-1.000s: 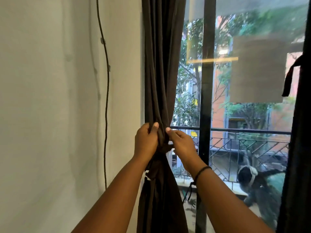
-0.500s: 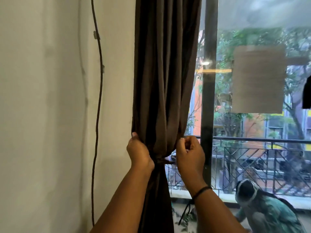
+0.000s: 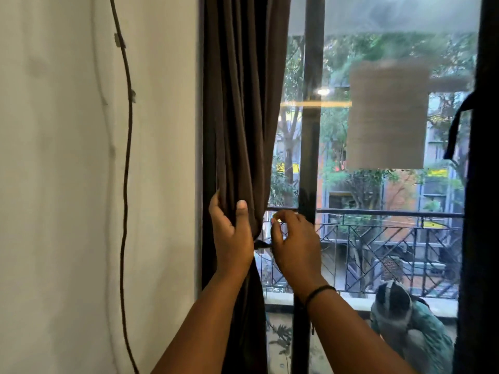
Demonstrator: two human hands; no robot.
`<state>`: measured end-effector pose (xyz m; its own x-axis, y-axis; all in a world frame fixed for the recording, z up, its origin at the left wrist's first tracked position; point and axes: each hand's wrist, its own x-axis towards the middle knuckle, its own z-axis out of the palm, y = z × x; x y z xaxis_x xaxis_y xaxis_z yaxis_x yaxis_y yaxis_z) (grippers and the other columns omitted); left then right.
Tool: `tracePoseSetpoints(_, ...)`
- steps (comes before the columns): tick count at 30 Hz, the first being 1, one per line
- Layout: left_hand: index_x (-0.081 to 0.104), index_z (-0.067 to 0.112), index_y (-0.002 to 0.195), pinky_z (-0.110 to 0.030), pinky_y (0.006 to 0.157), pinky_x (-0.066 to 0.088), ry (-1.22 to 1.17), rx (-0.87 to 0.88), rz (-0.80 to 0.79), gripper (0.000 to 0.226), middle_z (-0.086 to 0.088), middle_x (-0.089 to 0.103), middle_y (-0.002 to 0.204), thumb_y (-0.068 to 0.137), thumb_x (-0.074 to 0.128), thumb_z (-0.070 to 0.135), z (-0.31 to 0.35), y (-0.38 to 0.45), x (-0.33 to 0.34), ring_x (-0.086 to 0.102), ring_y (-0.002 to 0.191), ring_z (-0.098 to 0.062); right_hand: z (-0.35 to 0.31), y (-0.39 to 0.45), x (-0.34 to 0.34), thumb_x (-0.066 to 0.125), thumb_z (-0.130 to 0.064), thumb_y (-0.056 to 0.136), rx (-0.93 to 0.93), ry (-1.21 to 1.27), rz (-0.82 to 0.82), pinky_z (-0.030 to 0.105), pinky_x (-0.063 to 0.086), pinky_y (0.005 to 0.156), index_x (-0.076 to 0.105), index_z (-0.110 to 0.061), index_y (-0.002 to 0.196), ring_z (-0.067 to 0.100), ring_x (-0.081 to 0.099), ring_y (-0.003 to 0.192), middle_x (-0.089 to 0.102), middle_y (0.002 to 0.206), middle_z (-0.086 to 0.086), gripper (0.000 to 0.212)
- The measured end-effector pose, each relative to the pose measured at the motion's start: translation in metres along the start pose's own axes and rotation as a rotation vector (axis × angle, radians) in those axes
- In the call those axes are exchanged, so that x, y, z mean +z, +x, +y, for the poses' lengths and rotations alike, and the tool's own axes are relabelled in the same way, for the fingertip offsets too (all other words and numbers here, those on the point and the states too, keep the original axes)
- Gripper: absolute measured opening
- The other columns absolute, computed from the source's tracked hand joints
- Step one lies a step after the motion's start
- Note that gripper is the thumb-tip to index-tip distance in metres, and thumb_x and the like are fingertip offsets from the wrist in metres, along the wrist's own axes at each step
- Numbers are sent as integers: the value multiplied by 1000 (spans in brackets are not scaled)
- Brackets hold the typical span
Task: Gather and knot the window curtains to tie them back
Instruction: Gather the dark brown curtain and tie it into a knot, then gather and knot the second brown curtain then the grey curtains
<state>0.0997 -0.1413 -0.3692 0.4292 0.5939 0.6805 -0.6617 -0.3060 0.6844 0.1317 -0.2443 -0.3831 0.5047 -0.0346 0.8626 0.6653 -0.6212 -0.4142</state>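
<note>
We grip the gathered dark brown fabric curtain (image 3: 237, 125) with our left hand (image 3: 232, 238), fingers wrapped round its cinched waist at seven o'clock of the window. At three o'clock of it, our right hand (image 3: 295, 245) pinches the thin dark tie end (image 3: 263, 244). Tightening seems under way; next likely calls for pulling it snug. No writing is legible.

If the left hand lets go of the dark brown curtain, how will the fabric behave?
The dark brown fabric curtain looks soft and floppy: it hangs in deep folds. It would probably spread slightly where the left hand grips it. The thin dark tie at the gather may hold it.
</note>
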Motion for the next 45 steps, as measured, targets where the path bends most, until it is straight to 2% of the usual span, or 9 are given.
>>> tracePoseSetpoints(3,13,15,150,-32,115,18,294,257,52,73,0,22,154,91,49,41,7,-31,26,20,141,-11,27,-8,-32,49,-37,85,-72,-219,-30,41,46,84,61,-24,104,27,59,100,65,99,1,26)
tracePoseSetpoints(6,8,14,150,-37,116,4,541,312,98,80,-11,10,158,88,47,45,17,-67,60,8,146,-24,62,-8,-75,50,-37,82,-123,-368,-45,48,35,100,58,-24,110,29,51,118,62,111,2,31)
tracePoseSetpoints(12,9,15,150,-41,116,-1,571,359,15,75,-5,12,158,89,45,43,48,-134,147,8,146,-17,125,-5,-161,60,-33,74,-195,-448,66,51,23,106,59,-20,113,34,44,129,59,126,6,41)
tracePoseSetpoints(17,21,19,149,-38,118,16,355,342,-130,70,-3,19,157,89,42,48,91,-158,223,15,145,-16,159,16,-228,48,-36,81,-227,-352,111,47,23,106,55,-24,119,31,42,131,56,131,4,41)
tracePoseSetpoints(23,29,29,145,-24,111,22,184,417,-293,61,6,26,154,90,42,51,166,-138,303,22,141,-8,188,69,-308,57,-15,81,-334,-58,211,34,30,112,56,-14,115,21,51,118,61,117,5,34)
tracePoseSetpoints(31,8,32,149,-37,108,28,151,402,-429,83,5,20,156,85,54,56,220,-81,400,27,140,-16,235,149,-358,56,-22,86,-402,-328,218,34,45,98,55,-25,115,15,52,118,60,114,-5,29)
tracePoseSetpoints(35,7,30,149,-39,108,30,148,449,-384,83,2,21,156,86,55,52,249,-35,440,30,139,-20,240,220,-390,55,-30,88,-374,-452,271,30,45,89,51,-31,116,10,50,108,53,115,-8,28)
tracePoseSetpoints(38,8,24,149,-40,107,31,238,473,-300,82,-3,22,155,87,55,46,276,5,459,32,138,-27,229,279,-413,58,-47,85,-228,-555,284,33,43,95,41,-32,125,18,44,116,42,127,-3,46)
tracePoseSetpoints(45,32,11,137,-38,92,40,454,503,-107,57,-16,49,134,91,49,40,340,64,487,48,120,-37,203,394,-458,66,-48,81,-80,-199,238,40,51,85,28,-16,136,28,59,105,57,120,9,74)
